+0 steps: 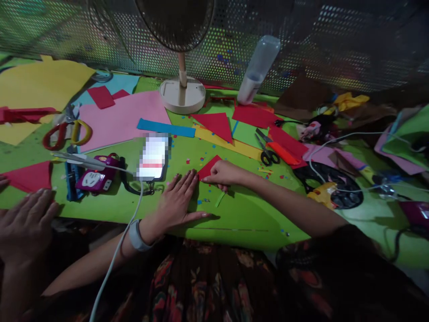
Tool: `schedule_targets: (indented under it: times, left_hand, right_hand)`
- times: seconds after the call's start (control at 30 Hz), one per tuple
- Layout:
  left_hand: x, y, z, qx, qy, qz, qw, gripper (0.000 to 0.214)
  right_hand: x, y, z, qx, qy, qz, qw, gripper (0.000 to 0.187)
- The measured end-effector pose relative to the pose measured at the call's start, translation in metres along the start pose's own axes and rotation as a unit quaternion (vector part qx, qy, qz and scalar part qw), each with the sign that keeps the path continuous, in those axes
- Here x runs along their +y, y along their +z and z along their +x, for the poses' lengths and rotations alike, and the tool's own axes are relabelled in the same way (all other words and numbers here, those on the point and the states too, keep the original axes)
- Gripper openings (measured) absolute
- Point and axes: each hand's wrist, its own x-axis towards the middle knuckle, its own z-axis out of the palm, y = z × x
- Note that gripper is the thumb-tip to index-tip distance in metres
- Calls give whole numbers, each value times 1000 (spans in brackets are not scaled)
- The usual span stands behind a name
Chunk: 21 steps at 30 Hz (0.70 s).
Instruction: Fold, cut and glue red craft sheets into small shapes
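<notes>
Messy green table, left hand flat, fingers spread beside some red paper; right hand curled on it, can't tell if it's gripping anything.

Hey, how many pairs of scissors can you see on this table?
2. The red-and-yellow-handled scissors are at the left, by the pink sheet; the black-handled scissors are to the right of the right hand. Others could be hidden.

The green bench carries a red paper piece, a lit phone, a white-based fan, a pink sheet and tiny coloured scraps.
</notes>
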Motion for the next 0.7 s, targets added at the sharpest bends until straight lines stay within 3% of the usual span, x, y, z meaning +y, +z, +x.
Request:
schedule_targets:
  times: [0.1,0.23,0.53,0.6,0.7]
  left_hand:
    - [0,1,0,11,5,-1,1000,106]
    - [-1,2,-1,12,10,6,1000,107]
    - [-3,1,0,41,27,-1,999,105]
    - [-3,1,0,45,28,-2,999,104]
    - [-3,0,1,40,28,-2,999,102]
  right_hand:
    - [8,-3,8,-37,19,40,998,44]
    - [29,-13,-7,-42,29,63,997,43]
    - [100,-40,-65,35,140,73,987,49]
    - [106,-46,-76,66,152,73,984,48]
    - [95,-43,-82,114,115,75,984,43]
